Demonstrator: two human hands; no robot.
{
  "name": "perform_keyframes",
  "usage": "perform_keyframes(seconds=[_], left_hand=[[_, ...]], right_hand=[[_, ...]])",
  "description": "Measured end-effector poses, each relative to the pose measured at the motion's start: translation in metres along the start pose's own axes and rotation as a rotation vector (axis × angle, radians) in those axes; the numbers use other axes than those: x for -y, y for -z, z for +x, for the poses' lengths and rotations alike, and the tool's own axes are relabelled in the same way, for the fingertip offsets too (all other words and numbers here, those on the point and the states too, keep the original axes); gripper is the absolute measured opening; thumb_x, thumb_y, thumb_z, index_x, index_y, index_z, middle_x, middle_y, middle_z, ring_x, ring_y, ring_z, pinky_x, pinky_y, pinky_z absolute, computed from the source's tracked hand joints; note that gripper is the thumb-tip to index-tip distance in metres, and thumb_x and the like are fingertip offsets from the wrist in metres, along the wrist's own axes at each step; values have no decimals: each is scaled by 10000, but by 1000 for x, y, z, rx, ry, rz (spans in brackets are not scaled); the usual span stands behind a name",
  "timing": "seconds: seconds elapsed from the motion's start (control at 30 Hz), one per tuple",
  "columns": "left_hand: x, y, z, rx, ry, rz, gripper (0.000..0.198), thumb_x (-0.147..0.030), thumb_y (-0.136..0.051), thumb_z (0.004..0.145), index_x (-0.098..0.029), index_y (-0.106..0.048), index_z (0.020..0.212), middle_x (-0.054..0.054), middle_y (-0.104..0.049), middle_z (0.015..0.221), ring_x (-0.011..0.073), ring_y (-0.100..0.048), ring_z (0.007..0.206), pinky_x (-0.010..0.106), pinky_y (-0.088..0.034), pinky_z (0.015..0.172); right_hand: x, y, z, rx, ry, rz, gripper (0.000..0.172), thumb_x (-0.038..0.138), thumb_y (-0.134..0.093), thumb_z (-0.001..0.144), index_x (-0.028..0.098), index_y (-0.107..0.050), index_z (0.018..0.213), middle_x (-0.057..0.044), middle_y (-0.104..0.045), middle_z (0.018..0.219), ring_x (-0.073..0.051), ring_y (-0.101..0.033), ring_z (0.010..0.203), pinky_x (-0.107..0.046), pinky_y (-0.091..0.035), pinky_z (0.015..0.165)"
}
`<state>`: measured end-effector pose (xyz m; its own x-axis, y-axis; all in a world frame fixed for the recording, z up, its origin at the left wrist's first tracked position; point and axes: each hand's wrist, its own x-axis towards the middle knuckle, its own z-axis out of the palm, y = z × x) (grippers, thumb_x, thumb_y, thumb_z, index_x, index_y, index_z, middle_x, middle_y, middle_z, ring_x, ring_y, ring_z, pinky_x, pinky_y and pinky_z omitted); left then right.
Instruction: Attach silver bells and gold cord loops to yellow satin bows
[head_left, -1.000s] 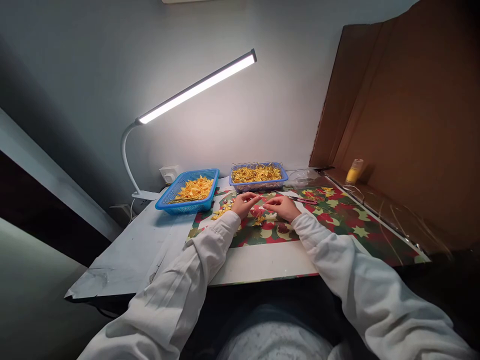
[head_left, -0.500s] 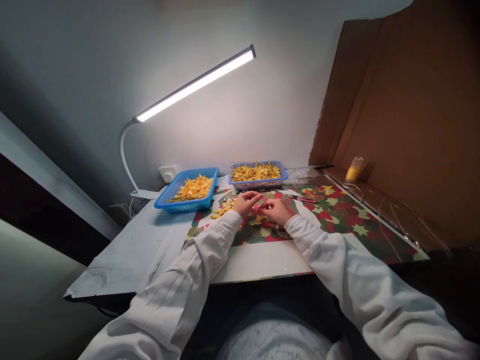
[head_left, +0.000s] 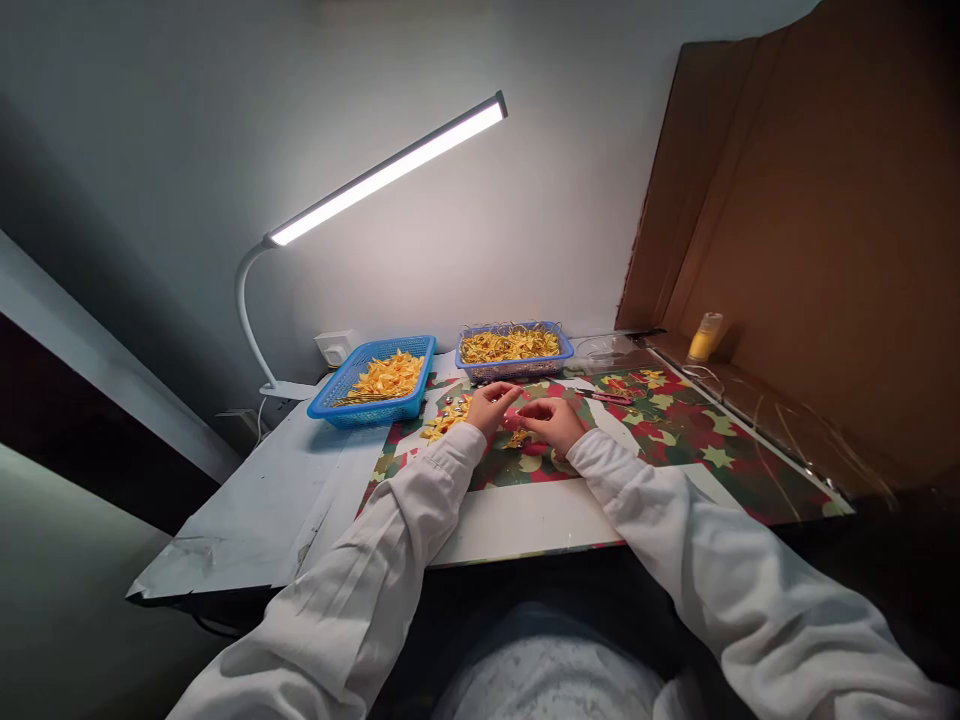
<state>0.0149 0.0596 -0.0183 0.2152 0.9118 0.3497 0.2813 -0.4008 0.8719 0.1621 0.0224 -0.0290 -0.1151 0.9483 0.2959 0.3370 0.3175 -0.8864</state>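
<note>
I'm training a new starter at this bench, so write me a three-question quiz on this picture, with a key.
1. True or false: the lamp is lit.
2. Which is nearest the cardboard? A) the lamp; B) the bottle; C) a basket.
3. Which is nearer the tool, the left hand or the right hand?

Key: 1 true; 2 B; 3 the right hand.

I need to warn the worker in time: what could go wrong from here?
The right hand could bump the red-handled tool lying just beyond it. The left sleeve might brush the yellow pieces beside the left hand. Gold loops poking above the purple basket may snag.
</note>
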Motion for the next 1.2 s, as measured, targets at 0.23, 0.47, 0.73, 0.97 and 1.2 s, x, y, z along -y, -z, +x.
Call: perform_keyframes(seconds=[0.23,0.47,0.73,0.97,1.2], left_hand=[[-5,-1,-2,-2,-4,-10,254,-310,-535,858,-132,-581,1035,63,-611,1027,181,-602,881,374,-515,762],[-10,-2,-2,-15,-3,-13,237,-308,-538,858,-130,-590,1005,57,-618,996,173,-604,861,365,-516,753],[-10,-5,-1,-42,15,-45,252,-306,-538,857,-131,-581,1033,63,-612,1022,178,-603,875,371,-516,756],[-15,-5,5,-103,56,-116,274,-313,-528,862,-139,-568,1071,71,-598,1068,190,-597,907,381,-515,770],[-17,-4,10,-162,68,-175,286,-308,-528,862,-145,-560,1095,76,-587,1100,199,-591,934,392,-511,787]], right_hand=[[-2,2,1,21,-59,-10,192,304,-598,837,118,-627,802,-6,-655,744,-111,-619,659,-274,-517,635],[0,2,-2,41,-47,-46,266,383,-719,636,138,-722,740,-61,-713,689,-169,-624,625,-270,-482,581],[-5,-2,2,38,13,-158,227,368,-707,650,154,-730,723,-54,-697,721,-159,-584,631,-264,-442,572],[-7,-5,4,70,50,-228,189,337,-693,688,158,-719,745,-53,-688,782,-149,-580,666,-269,-459,619],[-10,-7,4,170,33,-319,199,318,-544,876,134,-619,891,-29,-641,914,-143,-611,808,-326,-510,740]])
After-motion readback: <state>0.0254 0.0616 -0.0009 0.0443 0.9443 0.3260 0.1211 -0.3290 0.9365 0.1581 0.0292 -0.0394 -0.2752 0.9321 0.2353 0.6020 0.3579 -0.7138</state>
